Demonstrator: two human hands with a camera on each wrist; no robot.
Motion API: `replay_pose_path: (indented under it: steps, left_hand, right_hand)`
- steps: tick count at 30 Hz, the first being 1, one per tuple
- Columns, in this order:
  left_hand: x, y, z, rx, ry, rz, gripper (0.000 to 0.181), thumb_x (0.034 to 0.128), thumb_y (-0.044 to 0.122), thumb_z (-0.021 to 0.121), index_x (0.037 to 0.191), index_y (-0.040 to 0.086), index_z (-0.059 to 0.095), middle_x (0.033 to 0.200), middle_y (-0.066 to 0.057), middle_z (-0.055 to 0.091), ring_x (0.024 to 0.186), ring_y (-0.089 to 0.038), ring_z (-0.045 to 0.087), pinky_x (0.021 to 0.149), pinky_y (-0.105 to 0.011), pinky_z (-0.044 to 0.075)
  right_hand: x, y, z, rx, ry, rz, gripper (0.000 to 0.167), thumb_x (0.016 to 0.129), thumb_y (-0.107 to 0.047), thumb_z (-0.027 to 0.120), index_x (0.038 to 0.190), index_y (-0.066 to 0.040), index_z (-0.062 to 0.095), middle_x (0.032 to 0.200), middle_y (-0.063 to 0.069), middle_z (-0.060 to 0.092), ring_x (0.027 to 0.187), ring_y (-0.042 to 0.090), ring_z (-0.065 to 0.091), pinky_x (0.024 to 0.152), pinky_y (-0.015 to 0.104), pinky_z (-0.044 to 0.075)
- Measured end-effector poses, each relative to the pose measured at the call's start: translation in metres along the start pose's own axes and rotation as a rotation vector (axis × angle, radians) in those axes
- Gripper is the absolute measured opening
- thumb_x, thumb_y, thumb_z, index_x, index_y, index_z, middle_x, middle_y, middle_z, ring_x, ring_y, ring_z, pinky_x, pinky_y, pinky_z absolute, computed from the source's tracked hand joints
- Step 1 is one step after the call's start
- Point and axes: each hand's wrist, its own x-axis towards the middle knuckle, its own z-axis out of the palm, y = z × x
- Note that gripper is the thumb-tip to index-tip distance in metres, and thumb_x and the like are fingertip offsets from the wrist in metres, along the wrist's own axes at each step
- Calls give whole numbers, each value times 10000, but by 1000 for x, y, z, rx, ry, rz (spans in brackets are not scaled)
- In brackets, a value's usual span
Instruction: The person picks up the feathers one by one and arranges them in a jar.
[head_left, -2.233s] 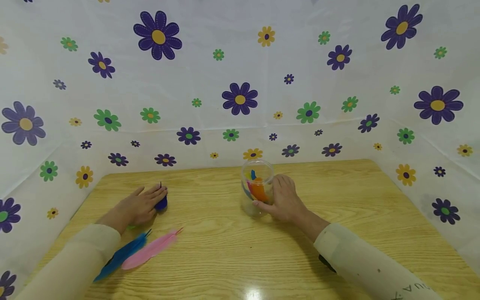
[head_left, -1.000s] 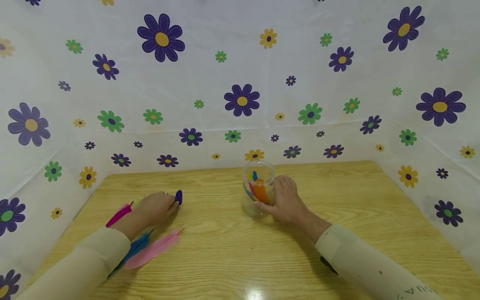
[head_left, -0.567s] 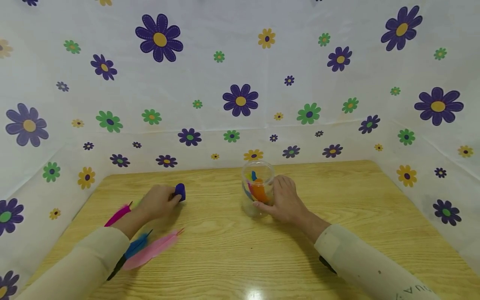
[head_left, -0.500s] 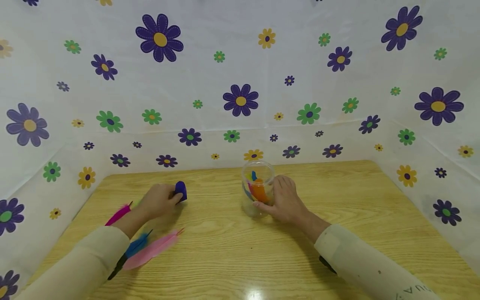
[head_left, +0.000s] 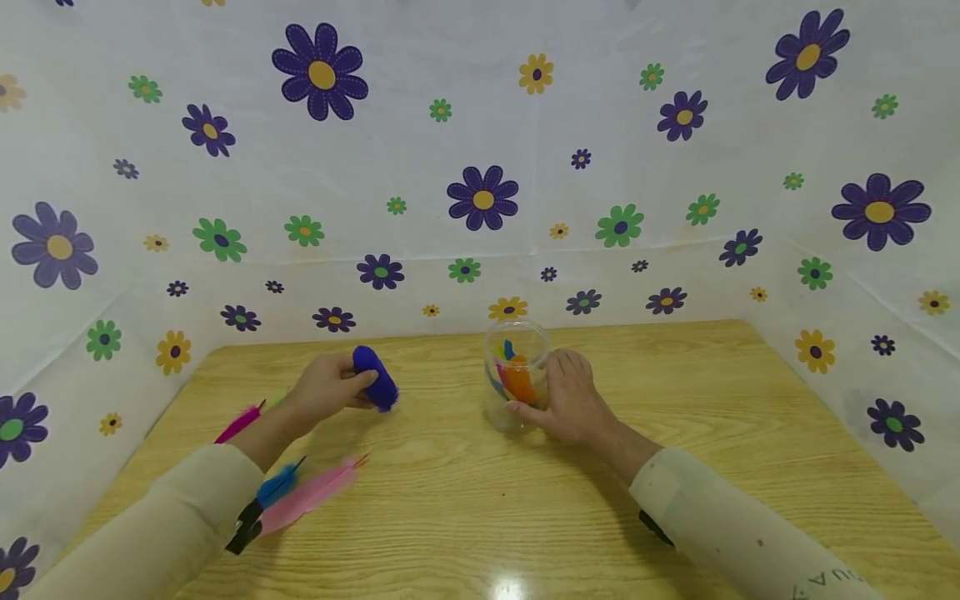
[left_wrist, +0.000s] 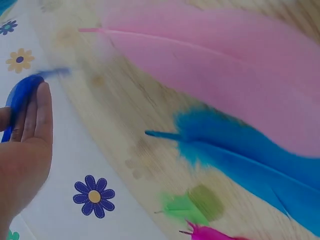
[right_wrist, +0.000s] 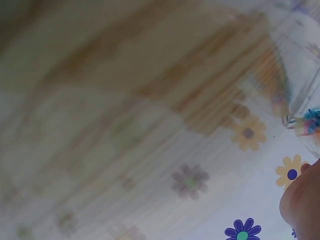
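Note:
Between the thumb and fingers of my left hand is a dark blue feather, raised above the table at the left. The left wrist view shows the blue feather lying along the fingers. My right hand grips the side of a clear jar, which stands upright and uncapped. Inside it is an orange feather among other colours. Near my left forearm lie a pink feather, a lighter blue feather and a magenta feather. A green feather shows in the left wrist view.
The wooden table has a white flower-printed cloth standing behind it and along both sides. Dark wrist straps show under both sleeves. The right wrist view is mostly blurred.
My left hand has picked the dark blue feather up off the table and brought it rightward, turning it so more of its vane shows. The right hand and jar have stayed put.

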Motion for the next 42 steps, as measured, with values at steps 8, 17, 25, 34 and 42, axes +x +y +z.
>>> replay_pose_path:
  steps: [8,17,25,34,42]
  left_hand:
    - [-4,7,9,-178,-53,-22,397,1029,55,511,1314,-219,471,1204,-357,634,926,-275,740,861,-436,577]
    - [-5,12,16,-201,-70,5,400,1008,42,551,1309,-212,484,1213,-354,631,944,-273,737,836,-377,590]
    - [-5,15,19,-293,-24,-35,400,1007,27,509,1328,-207,461,1272,-361,585,960,-241,731,858,-375,579]
    - [-7,21,19,-368,17,-82,408,988,-1,501,1337,-198,423,1337,-372,513,909,-207,724,828,-354,587]
    - [-7,25,17,-393,3,-71,403,990,-8,504,1335,-191,406,1324,-338,507,917,-196,733,856,-366,579]
  right_hand:
    - [0,0,0,6,-3,3,686,848,-602,678,1164,-22,492,1097,117,539,1145,314,472,1151,517,267]
    - [-1,0,0,9,-6,9,690,849,-608,674,1171,-27,486,1104,116,539,1145,311,471,1158,512,262]
    - [0,0,1,7,1,2,686,853,-607,670,1176,-30,486,1100,113,539,1136,308,473,1150,514,273]
    - [-1,-1,0,10,5,-1,677,850,-598,679,1165,-29,490,1093,111,543,1141,306,477,1153,519,269]
    - [0,-1,-1,13,2,-2,672,850,-598,677,1154,-29,489,1075,105,536,1129,303,476,1148,519,271]
